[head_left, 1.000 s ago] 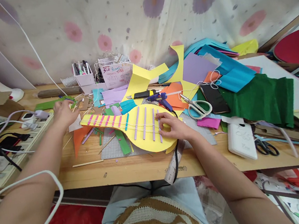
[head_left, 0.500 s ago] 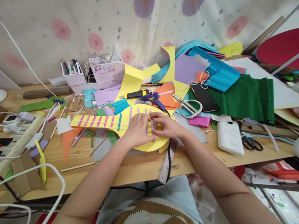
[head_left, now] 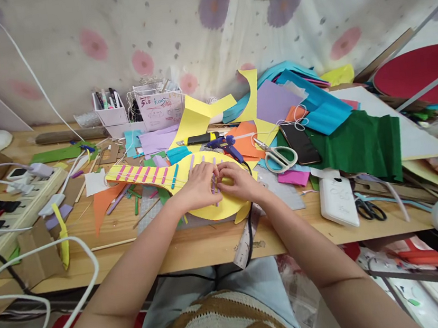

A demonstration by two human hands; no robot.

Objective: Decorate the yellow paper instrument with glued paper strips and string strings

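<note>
A yellow paper lute shape (head_left: 228,210), like a pipa, lies on the table with its narrow neck pointing left. Pink strips (head_left: 143,174) cross the neck, a blue strip (head_left: 174,176) sits where it widens, and purple strips (head_left: 192,162) run over the body. My left hand (head_left: 201,186) rests on the body, its fingers curled in beside a purple strip. Facing it, my right hand (head_left: 237,181) has thumb and fingers drawn together, nearly touching the left fingertips. Whatever is pinched between the fingers is too small or hidden to make out.
Behind the lute shape lie a blue glue gun (head_left: 224,143), a box cutter (head_left: 202,138) and scissors (head_left: 280,157). Right of my arm are a phone (head_left: 300,143), a white power bank (head_left: 338,202) and black scissors (head_left: 370,210). A ruler (head_left: 245,246) overhangs the front edge.
Both hands have shifted slightly left over the lute's body, and the right fingertips are drawn closer together. The view has moved a little; the surrounding things stay put.
</note>
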